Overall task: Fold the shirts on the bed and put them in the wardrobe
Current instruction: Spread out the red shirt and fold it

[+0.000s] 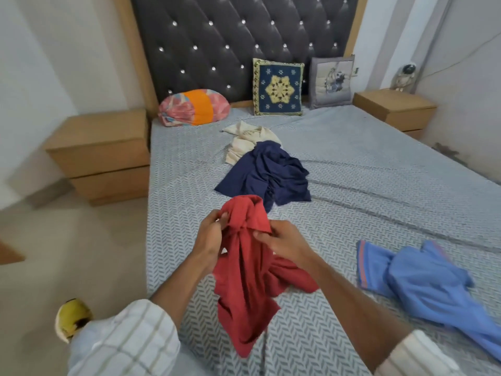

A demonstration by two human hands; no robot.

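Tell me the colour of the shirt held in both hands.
Red: the shirt, gripped by the left hand and right hand, shows clearly in the head view.

Open sheet on both sides of me, clutter down the middle of the bed (379,164).

I see bare sheet along the left edge and across the right middle, wide enough to reach through; the navy shirt (267,175) and cream shirt (248,141) lie touching, blocking the centre line toward the cushions (278,90) at the headboard (238,42); the blue shirt (431,283) fills the near right; the red shirt (246,278) hangs from my hands over the near edge.
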